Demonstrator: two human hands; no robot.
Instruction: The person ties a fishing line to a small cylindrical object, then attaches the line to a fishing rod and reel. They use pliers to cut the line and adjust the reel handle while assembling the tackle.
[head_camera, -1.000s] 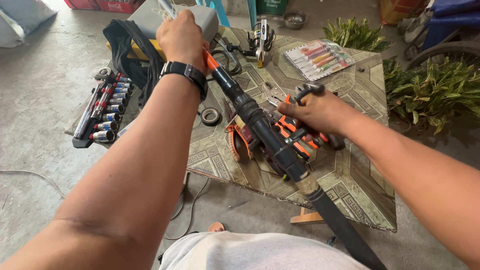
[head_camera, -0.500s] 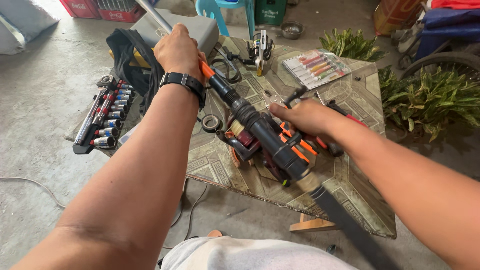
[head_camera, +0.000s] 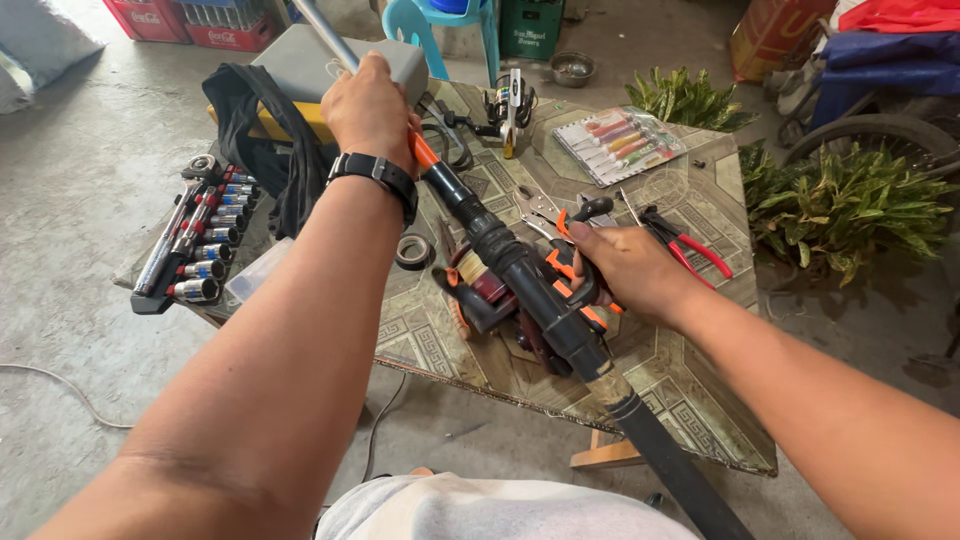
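I hold a black fishing rod (head_camera: 520, 280) with an orange band slantwise over a low patterned table (head_camera: 690, 390). My left hand (head_camera: 368, 108), a black watch on its wrist, is closed around the rod's upper part. My right hand (head_camera: 625, 268) grips the black-and-orange handle of a dark red spinning reel (head_camera: 480, 290) mounted under the rod. The rod's butt runs down past my lap at the lower right.
A socket set with a ratchet (head_camera: 190, 240) lies at the table's left. Red-handled pliers (head_camera: 690, 245), silver pliers (head_camera: 535, 205), a tape roll (head_camera: 412, 251), a pack of coloured lures (head_camera: 620, 145), a grey case (head_camera: 300, 60), a black bag (head_camera: 255, 130). Plants (head_camera: 850, 200) stand right.
The view has shifted and closed in on the table. My right hand has slid from the reel's far side onto its handle. My left hand keeps its hold on the rod.
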